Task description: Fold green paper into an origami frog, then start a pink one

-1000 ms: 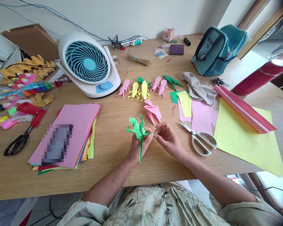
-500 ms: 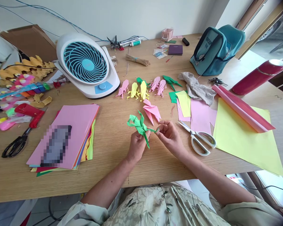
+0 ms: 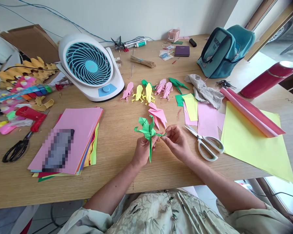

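Above the table, a green origami figure with several thin folded limbs is held between both hands. My left hand is closed around its lower body, with one long limb hanging down past the fingers. A thin limb on the figure's right side is pinched between the thumb and fingers of my right hand. Just behind lies a pink folded paper piece. Farther back stand several finished-looking figures, among them a yellow origami figure and a pink origami figure.
White-handled scissors lie right of my right hand, by cut paper and yellow sheets. At left are a stack of coloured paper, black-handled scissors and a fan. A red flask and a teal bag stand at right.
The green figure has turned in my hands and shifted slightly right; its lower limb now points straight down. Both hands keep their hold with little movement.
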The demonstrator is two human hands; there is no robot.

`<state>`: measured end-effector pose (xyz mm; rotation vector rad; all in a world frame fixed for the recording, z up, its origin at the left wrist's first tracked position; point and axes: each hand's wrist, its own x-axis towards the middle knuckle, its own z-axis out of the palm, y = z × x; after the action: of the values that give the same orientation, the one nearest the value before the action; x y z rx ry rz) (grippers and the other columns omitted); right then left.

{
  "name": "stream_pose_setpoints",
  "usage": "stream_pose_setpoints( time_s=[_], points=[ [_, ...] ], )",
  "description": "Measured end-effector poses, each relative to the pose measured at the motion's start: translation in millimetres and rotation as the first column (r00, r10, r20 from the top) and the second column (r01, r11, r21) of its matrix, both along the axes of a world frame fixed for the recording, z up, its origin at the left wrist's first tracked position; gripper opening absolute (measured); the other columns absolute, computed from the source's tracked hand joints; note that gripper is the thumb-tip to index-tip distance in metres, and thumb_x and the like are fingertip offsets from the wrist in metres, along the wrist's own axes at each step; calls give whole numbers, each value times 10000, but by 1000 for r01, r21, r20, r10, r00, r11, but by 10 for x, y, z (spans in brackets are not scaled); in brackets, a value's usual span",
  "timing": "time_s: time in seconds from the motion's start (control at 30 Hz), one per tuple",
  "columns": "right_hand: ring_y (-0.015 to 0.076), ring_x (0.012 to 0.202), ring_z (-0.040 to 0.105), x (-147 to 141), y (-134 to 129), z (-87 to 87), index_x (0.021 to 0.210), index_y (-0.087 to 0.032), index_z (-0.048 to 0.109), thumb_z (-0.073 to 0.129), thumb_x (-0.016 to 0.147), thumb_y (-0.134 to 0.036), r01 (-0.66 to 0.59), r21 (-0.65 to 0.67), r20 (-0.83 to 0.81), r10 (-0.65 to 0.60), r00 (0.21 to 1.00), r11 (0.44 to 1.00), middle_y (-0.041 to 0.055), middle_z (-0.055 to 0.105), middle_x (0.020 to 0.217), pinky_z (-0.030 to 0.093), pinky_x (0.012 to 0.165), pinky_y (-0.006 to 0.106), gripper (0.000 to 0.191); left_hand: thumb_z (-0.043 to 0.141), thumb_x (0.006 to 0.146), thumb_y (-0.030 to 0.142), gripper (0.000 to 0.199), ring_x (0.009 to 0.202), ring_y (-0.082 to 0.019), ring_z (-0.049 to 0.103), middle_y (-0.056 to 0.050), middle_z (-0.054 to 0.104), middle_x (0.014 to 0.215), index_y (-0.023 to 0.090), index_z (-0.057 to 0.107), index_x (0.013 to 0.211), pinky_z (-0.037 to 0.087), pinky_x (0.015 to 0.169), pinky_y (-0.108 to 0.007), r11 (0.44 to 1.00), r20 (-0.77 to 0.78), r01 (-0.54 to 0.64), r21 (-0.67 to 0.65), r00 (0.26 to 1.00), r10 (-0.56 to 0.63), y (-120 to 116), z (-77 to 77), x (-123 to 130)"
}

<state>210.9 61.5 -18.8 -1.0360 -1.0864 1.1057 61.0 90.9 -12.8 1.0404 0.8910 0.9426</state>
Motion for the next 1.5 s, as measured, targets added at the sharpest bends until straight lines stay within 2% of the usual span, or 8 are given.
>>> stream_pose_setpoints(
  time_s=[0.2,0.43,0.67,0.83,1.1,1.33,1.43,1.5],
  points=[
    [131,638,536,4,30,98,970,-268,476,771,796,-477,-52,-25,-88,49,995,998,-51,549,696,443,611,288,401,764,752,492,358,564,-62,390,-3,567,722,156,773,873,323,475,-203,996,82,64,-60,995,-59,10,28,-2],
    [115,546,417,64,36,130,1194,-250,500,746,810,-484,-167,-66,-52,164,985,984,-91,453,596,335,539,262,511,763,769,475,358,587,-63,380,0,556,720,168,780,954,314,482,-189,994,135,60,-95,990,-47,32,17,-12],
    [131,664,469,200,43,79,1088,-233,629,590,924,-508,-20,-115,-54,14,998,993,-33,521,703,392,655,275,323,784,747,461,367,608,-66,380,-23,565,742,137,778,919,306,483,-185,989,117,79,-123,991,-64,22,26,-23],
    [142,752,532,187,77,40,1037,-230,672,639,880,-541,-180,-190,-74,169,983,965,-1,593,832,433,722,281,350,787,733,474,361,588,-64,388,-17,568,701,136,768,861,305,482,-190,976,109,148,-161,985,-132,10,5,-20],
    [160,741,574,149,86,61,882,-186,645,582,909,-569,-367,-216,-121,348,930,905,19,617,766,458,712,297,389,795,714,487,365,563,-63,414,-10,578,678,138,696,755,303,451,-183,967,87,188,-170,981,-175,-3,-40,17],
    [135,626,574,129,97,66,821,-190,637,706,823,-546,-387,-209,-138,365,921,898,0,630,717,462,608,280,362,693,805,573,458,516,-72,424,-20,577,646,133,639,693,323,448,-213,961,-93,266,-78,958,-273,-14,-101,10],
    [131,595,557,118,103,50,774,-188,650,788,728,-548,-372,-240,-154,343,927,897,-4,630,696,463,565,275,389,609,872,581,479,508,-89,441,-7,549,596,143,634,678,346,476,-232,946,-271,318,55,917,-292,-10,-76,-16],
    [132,608,552,121,107,29,742,-189,652,809,700,-542,-334,-260,-167,299,940,906,-5,629,686,466,586,278,389,593,901,531,441,559,-108,478,-4,554,601,156,634,672,381,530,-239,929,-376,315,196,899,-226,-6,-31,-31]
  ],
)
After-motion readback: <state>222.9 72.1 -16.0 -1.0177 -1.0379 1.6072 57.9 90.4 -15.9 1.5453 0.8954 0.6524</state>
